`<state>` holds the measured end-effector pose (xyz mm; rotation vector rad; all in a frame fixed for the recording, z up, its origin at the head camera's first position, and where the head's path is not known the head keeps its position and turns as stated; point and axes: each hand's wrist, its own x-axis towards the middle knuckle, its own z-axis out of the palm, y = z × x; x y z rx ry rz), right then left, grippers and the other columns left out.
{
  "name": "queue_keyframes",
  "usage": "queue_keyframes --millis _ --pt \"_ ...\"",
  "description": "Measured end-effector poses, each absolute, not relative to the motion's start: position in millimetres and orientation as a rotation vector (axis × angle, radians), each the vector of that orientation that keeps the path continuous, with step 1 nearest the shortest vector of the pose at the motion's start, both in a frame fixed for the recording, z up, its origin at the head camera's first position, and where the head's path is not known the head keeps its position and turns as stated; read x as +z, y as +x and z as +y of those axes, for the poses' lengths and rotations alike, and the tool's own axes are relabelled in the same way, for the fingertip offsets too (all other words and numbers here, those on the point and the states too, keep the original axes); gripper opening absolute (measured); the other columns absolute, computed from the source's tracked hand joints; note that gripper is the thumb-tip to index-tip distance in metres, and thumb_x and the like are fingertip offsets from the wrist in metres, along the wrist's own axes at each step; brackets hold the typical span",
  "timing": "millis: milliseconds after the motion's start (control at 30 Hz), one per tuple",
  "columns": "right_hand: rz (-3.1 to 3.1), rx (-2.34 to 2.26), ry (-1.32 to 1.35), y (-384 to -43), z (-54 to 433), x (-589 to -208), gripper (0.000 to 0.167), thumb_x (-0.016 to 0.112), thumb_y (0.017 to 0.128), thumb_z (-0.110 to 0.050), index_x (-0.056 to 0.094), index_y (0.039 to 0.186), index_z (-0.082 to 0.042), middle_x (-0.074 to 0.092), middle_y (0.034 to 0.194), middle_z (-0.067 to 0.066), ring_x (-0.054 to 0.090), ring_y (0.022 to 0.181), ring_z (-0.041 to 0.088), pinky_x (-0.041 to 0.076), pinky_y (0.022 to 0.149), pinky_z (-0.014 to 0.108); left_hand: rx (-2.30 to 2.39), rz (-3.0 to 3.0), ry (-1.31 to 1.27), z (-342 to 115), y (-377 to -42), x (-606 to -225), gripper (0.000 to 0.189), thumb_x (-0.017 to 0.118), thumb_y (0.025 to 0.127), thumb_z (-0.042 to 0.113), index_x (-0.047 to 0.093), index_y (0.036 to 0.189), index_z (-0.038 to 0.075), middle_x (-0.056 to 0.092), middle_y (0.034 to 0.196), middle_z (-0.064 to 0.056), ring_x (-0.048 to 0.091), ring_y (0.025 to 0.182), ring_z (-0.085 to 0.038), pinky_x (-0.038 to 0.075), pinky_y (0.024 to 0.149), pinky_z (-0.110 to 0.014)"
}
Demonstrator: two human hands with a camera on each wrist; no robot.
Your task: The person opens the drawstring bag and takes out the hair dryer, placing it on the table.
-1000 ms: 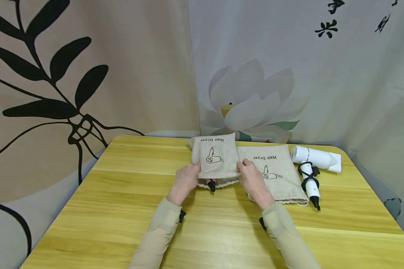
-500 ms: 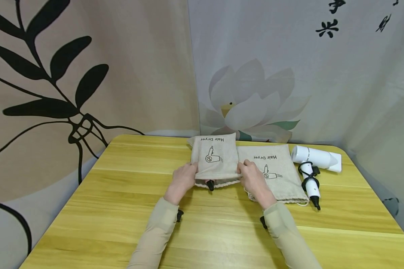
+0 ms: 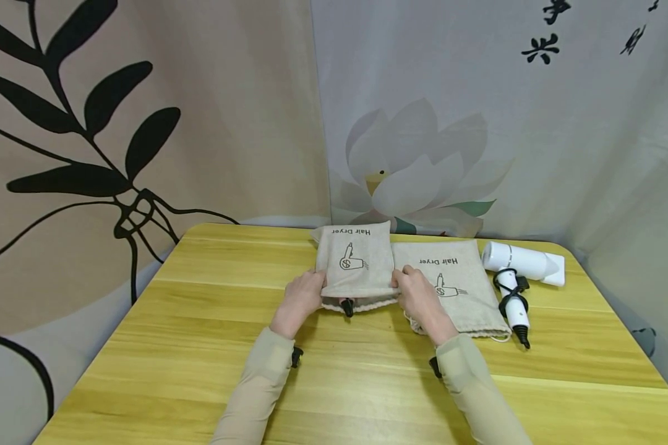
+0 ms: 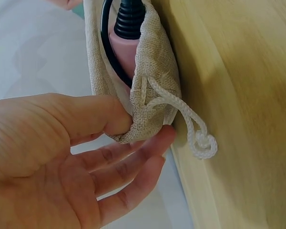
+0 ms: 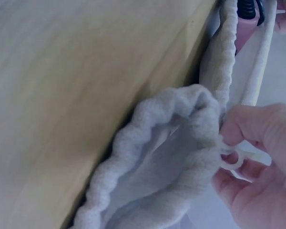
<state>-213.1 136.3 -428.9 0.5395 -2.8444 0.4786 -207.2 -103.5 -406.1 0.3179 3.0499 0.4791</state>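
Note:
A beige cloth drawstring bag [image 3: 362, 281] printed "Hair Dryer" lies near the table's back edge, its mouth toward me. Inside it sits a pink hair dryer [image 4: 125, 51]; only its handle end and black cord show at the opening, the rest is hidden by cloth. My left hand [image 3: 300, 296] pinches the left corner of the mouth, thumb inside the hem, beside a knotted white drawstring [image 4: 202, 138]. At the opposite corner my right hand [image 3: 419, 296] pinches the hem, with a small cord loop [image 5: 232, 160] between thumb and fingers.
A second printed bag [image 3: 467, 312] lies flat to the right, close against my right hand, its gathered mouth facing me. Beyond it rests a white hair dryer [image 3: 514, 259] with its black cord wound round the handle. A curtain hangs behind the wooden table [image 3: 200, 371].
Over the last second my left hand has shifted slightly left, drawing the bag's mouth a little wider. My right hand stays nearly still at its corner.

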Motion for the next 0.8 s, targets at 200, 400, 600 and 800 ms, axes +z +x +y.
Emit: queue_keyframes --millis 200,400,600,800 --pt "-2.847 0.464 0.552 -212.1 136.9 -426.5 0.031 0.065 0.065 0.017 0.062 0.085 -0.006 0.057 0.083 0.009 0.056 0.079 0.027 0.050 0.061 0.033 0.521 3.025 0.328 -104.4 -209.2 -405.6 0.018 0.067 0.077 -0.007 0.058 0.083 0.007 0.061 0.086 -0.010 0.055 0.072 -0.022 0.047 0.057 -0.034" --pt "-2.877 0.481 0.546 -212.0 136.5 -425.4 0.031 0.066 0.066 0.016 0.062 0.086 -0.008 0.056 0.083 0.008 0.056 0.079 0.025 0.049 0.059 0.031 0.536 3.014 0.329 -106.1 -209.9 -406.1 0.021 0.067 0.074 -0.010 0.057 0.083 0.007 0.060 0.086 -0.010 0.055 0.073 -0.022 0.047 0.058 -0.034" --pt "-2.894 0.493 0.541 -213.1 136.1 -424.8 0.031 0.065 0.066 0.016 0.062 0.087 -0.007 0.056 0.084 0.008 0.056 0.079 0.024 0.049 0.061 0.031 0.534 3.011 0.338 -105.8 -210.1 -405.8 0.022 0.067 0.074 -0.011 0.057 0.082 0.007 0.060 0.085 -0.010 0.054 0.072 -0.022 0.047 0.058 -0.034" --pt "-2.897 0.509 0.554 -213.6 138.0 -423.3 0.032 0.063 0.064 0.015 0.062 0.087 -0.006 0.058 0.085 0.008 0.056 0.078 0.024 0.052 0.067 0.032 0.525 2.989 0.366 -104.2 -209.6 -401.0 0.016 0.065 0.078 -0.007 0.057 0.080 0.007 0.063 0.083 -0.009 0.055 0.070 -0.020 0.046 0.059 -0.032"
